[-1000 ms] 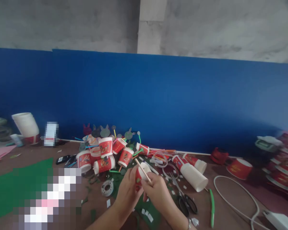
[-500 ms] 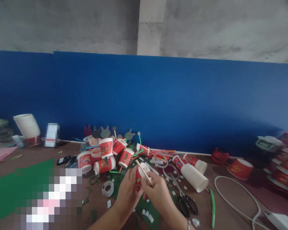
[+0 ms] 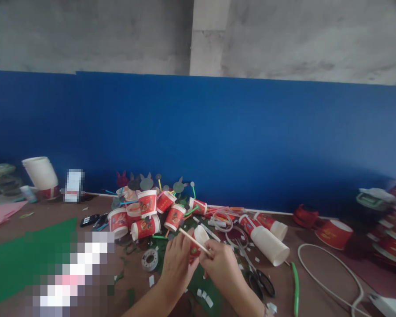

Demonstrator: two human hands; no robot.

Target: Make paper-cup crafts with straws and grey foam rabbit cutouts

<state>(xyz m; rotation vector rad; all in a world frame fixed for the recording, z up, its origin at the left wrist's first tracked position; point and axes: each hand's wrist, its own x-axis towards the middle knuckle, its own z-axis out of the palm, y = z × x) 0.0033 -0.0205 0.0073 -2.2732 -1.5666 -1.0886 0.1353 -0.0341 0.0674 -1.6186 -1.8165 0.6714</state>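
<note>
My left hand (image 3: 178,259) is wrapped round a red-and-white paper cup (image 3: 202,235), its white opening facing up and to the right. Fingers hide most of the cup's printed side. Pinched in my right hand (image 3: 221,260) is a thin pale wooden stick (image 3: 194,241), which slants up to the left across the front of the cup. I cannot tell whether the stick touches the cup. Below the hands lies green paper (image 3: 214,304) strewn with small white pieces (image 3: 204,297).
Several red cups (image 3: 147,202) with straws and paper animal heads are heaped behind my hands. A tape roll (image 3: 149,259) lies left. To the right are black-handled scissors (image 3: 262,281), a stack of white cups (image 3: 270,246), a green straw (image 3: 295,288) and a white cable (image 3: 330,246).
The stick has tipped to a flatter slant, its upper end moving left and down over my left fingers. Both hands still hold the same things; the view has shifted slightly.
</note>
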